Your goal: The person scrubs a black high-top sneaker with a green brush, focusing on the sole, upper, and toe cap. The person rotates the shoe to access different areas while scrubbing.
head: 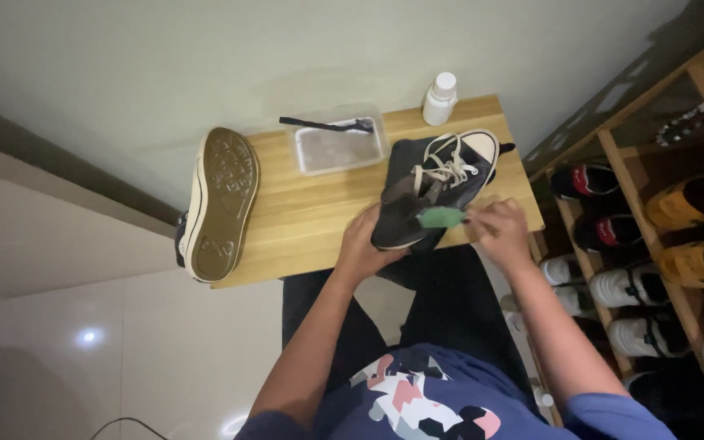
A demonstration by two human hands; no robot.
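head view, looking down. dark grey canvas lace-up sneaker with white toe cap and white laces [433,183]: lies on the near right part of the light wooden tabletop [303,212], long axis diagonal, toe toward the far right corner, heel toward the person. left hand [366,244]: fingers wrapped on the heel end, steadying it. right hand [500,231]: fingertips pinched on a small green cloth or sponge [440,217], pressed to the shoe's side near the heel. progress, judged: wiping looks mid-way on this shoe. second matching sneaker [220,204]: on its side at the left edge, tan sole facing up, untouched. clear plastic tray [340,148] with dark brush [323,125] across its rim, and white bottle [439,99], at the far edge. wooden shoe rack [653,220], right.
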